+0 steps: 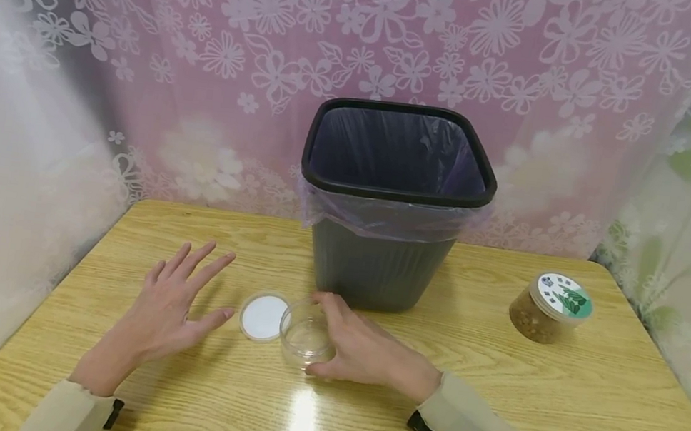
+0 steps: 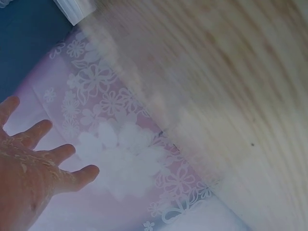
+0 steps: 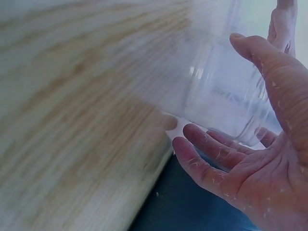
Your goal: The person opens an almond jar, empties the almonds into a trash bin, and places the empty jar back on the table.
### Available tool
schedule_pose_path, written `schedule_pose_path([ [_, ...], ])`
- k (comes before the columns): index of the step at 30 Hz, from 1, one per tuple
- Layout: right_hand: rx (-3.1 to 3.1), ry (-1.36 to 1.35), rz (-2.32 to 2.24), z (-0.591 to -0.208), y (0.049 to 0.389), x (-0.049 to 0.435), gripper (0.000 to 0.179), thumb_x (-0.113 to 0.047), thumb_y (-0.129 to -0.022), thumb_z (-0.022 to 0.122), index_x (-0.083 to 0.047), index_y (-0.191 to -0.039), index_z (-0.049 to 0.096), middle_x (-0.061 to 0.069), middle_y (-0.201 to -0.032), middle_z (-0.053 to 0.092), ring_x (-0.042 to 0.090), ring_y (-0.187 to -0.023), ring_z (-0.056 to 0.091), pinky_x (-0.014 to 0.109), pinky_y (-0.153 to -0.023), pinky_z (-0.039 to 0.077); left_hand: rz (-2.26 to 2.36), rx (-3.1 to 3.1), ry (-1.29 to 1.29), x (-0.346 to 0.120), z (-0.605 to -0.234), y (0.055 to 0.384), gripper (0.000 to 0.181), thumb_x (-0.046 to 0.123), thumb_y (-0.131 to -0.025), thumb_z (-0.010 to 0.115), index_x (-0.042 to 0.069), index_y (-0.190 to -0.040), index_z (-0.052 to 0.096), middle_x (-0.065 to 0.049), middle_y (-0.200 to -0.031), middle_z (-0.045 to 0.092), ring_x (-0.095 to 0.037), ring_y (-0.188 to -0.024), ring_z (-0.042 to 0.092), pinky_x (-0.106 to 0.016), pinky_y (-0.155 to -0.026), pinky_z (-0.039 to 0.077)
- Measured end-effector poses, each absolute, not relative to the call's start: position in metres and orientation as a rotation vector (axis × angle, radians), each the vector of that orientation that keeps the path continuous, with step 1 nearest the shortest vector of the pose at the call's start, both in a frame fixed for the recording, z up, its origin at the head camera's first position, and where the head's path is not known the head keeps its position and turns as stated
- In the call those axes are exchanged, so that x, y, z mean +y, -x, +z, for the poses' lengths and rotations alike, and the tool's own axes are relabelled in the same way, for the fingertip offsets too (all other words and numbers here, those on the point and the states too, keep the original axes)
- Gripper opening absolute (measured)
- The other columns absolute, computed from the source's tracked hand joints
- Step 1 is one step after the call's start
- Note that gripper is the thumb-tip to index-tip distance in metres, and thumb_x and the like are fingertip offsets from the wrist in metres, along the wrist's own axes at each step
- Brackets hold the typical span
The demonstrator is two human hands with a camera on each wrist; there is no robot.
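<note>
a clear tub (image 1: pixel 307 338) is held between the thumb and curved fingers of the right hand (image 1: pixel 362 347), in front of a lined black bin (image 1: pixel 378 266). the fingers of the left hand (image 1: pixel 172 309) are held spread above the wooden table (image 1: pixel 479 390). between the hands, a white disc (image 1: pixel 263 317) is seen just beside the tub; whether they touch cannot be told. well to the right, a lidded jar (image 1: pixel 541 317) is set.

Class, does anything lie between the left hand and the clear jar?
Yes: the white lid lies on the table, between the left hand and the clear jar that the right hand grips.
</note>
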State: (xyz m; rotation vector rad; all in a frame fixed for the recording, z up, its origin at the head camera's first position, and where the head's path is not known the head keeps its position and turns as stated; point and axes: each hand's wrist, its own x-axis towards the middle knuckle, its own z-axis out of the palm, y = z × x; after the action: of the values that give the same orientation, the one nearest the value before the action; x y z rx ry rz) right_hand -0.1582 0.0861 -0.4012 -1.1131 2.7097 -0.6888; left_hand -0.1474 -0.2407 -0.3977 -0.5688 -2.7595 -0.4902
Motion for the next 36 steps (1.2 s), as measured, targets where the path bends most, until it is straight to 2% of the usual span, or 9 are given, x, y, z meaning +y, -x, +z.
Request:
schedule_pose_path([
  [10, 2.748, 1.21, -0.709, -0.396, 0.152, 0.101, 0.096, -0.047, -0.087, 0.079, -0.005, -0.155, 0.025, 0.02, -0.146, 0.05, 0.03, -0.132, 0.057, 0.042, -0.108, 0.053, -0.507, -2.68, 0.647, -0.233, -0.392, 0.145, 0.075, 0.041, -0.089, 0.073, 0.027, -0.156, 0.042, -0.016, -0.162, 0.038, -0.055, -0.147, 0.031, -0.081, -0.106, 0.026],
  [15, 2.788, 1.265, -0.678, -0.396, 0.149, 0.111, 0.094, -0.047, -0.087, 0.079, -0.006, -0.156, 0.028, 0.016, -0.146, 0.051, 0.026, -0.132, 0.057, 0.042, -0.108, 0.053, -0.521, -2.624, 0.697, -0.227, -0.39, 0.142, 0.074, 0.038, -0.087, 0.075, 0.025, -0.154, 0.047, -0.015, -0.161, 0.04, -0.054, -0.147, 0.032, -0.08, -0.106, 0.028],
  [22, 2.866, 1.289, -0.573, -0.395, 0.143, 0.127, 0.089, -0.051, -0.088, 0.076, -0.008, -0.155, 0.034, 0.008, -0.146, 0.051, 0.02, -0.132, 0.055, 0.041, -0.11, 0.051, -0.539, -2.597, 0.774, -0.216, -0.389, 0.136, 0.075, 0.038, -0.086, 0.077, 0.028, -0.154, 0.047, -0.013, -0.163, 0.038, -0.051, -0.15, 0.03, -0.081, -0.107, 0.026],
  [30, 2.989, 1.384, -0.449, -0.395, 0.138, 0.145, 0.082, -0.051, -0.086, 0.078, -0.006, -0.147, 0.047, 0.01, -0.14, 0.056, 0.023, -0.126, 0.06, 0.042, -0.103, 0.056, -0.499, -2.573, 0.802, -0.208, -0.391, 0.131, 0.075, 0.042, -0.086, 0.075, 0.031, -0.154, 0.047, -0.011, -0.163, 0.039, -0.05, -0.149, 0.033, -0.079, -0.109, 0.028],
  [36, 3.074, 1.42, -0.298, -0.396, 0.133, 0.16, 0.071, -0.051, -0.087, 0.077, -0.012, -0.142, 0.055, 0.012, -0.138, 0.058, 0.027, -0.12, 0.064, 0.046, -0.095, 0.059, -0.491, -2.545, 0.825, -0.205, -0.39, 0.13, 0.073, 0.041, -0.085, 0.075, 0.029, -0.152, 0.05, -0.011, -0.162, 0.041, -0.052, -0.147, 0.035, -0.079, -0.107, 0.03],
])
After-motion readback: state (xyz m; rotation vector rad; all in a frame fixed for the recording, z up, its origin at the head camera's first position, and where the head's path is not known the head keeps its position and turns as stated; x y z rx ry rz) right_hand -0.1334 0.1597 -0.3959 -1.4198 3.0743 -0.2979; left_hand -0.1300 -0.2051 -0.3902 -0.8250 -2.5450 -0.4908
